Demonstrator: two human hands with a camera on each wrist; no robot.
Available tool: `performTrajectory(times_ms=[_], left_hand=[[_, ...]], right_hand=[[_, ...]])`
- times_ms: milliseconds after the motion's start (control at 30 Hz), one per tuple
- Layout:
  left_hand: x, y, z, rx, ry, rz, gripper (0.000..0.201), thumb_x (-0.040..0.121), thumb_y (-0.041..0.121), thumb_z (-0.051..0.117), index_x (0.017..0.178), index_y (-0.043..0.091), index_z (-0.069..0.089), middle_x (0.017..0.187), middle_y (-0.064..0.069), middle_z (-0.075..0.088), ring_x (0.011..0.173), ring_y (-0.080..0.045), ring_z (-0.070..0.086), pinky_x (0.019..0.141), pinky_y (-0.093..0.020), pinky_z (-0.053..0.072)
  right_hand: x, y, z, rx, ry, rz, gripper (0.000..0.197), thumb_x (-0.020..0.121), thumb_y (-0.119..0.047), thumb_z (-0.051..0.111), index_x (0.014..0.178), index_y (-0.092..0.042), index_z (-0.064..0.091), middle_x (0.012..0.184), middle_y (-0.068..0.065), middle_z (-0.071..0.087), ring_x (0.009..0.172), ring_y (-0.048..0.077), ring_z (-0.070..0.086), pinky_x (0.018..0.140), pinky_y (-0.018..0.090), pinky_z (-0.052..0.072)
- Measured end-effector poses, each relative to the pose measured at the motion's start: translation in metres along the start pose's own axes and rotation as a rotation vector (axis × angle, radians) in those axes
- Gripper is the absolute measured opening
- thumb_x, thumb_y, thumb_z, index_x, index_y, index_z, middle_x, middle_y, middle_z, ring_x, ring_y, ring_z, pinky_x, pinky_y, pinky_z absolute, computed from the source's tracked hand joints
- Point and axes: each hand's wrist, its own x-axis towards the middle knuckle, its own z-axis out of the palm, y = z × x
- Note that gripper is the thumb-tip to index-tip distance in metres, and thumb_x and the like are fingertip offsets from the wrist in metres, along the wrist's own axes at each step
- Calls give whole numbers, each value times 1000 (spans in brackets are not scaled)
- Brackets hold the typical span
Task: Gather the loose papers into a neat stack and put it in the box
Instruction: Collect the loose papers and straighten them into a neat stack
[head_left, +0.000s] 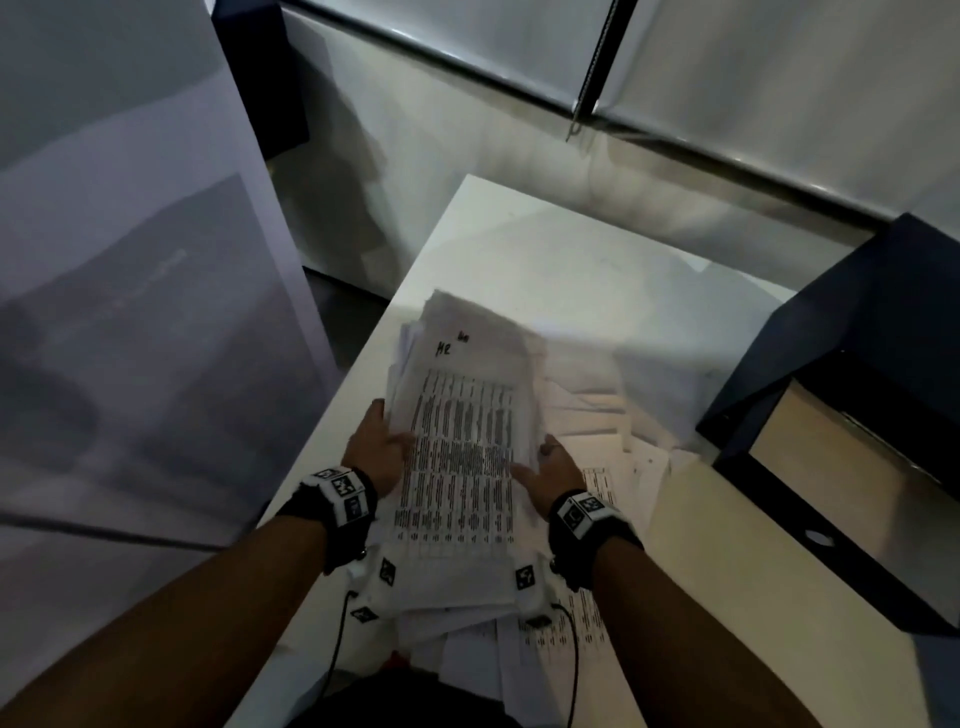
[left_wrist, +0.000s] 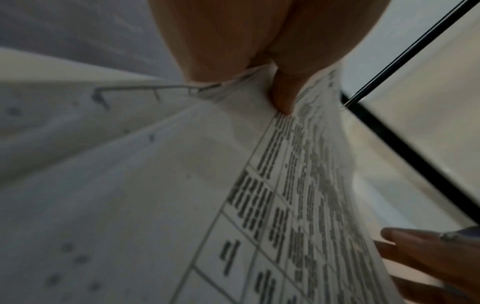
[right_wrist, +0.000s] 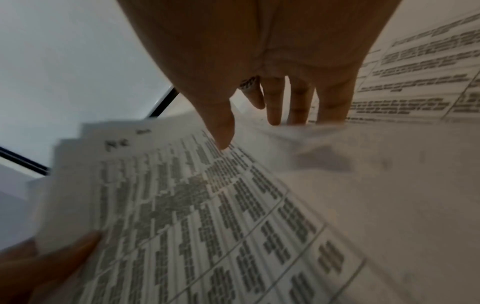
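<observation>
A thick stack of printed papers (head_left: 462, 441), its top sheet a table with handwriting at the head, is held between both hands above the white table (head_left: 545, 249). My left hand (head_left: 382, 447) grips its left edge, thumb (left_wrist: 283, 96) lying on the top sheet (left_wrist: 298, 185). My right hand (head_left: 553, 467) pinches the right edge, thumb (right_wrist: 221, 127) on top and fingers (right_wrist: 275, 102) beneath the stack (right_wrist: 194, 205). The sheets' edges are uneven and blurred. More loose papers (head_left: 613, 415) lie spread on the table under and to the right. The dark blue box (head_left: 831, 431) stands open at the right.
A tall grey panel (head_left: 130, 312) rises close on the left, beside the table's left edge. A white wall with a dark rail (head_left: 519, 78) runs behind. Printed loose sheets (right_wrist: 415, 72) lie past my right fingers. Black cables (head_left: 337, 649) hang from both wrists.
</observation>
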Motion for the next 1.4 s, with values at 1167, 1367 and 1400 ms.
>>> performTrajectory(times_ms=[1167,1367,1400], left_hand=[[-15,101,-12,-46,-152,285,21,82,30,77,101,23,70,108,-8,72,99,-26,66,93,-42,54],[-3,107,-37,-32,35,279,19,89,21,70,74,10,68,81,-14,66,67,-21,56,68,-31,50],[-3,105,-40,-41,45,268,18,89,23,71,74,14,67,83,-13,67,70,-23,59,71,-33,52]], right_hand=[[-39,-14,-80,252,153,-185,52,67,-26,87,111,-19,61,112,0,64,108,24,61,96,43,52],[-24,73,-65,-444,166,272,115,61,-59,81,149,-13,23,145,14,34,132,35,35,110,43,33],[-27,78,-60,-451,158,290,119,60,-58,82,150,-11,19,145,14,31,131,36,33,109,44,33]])
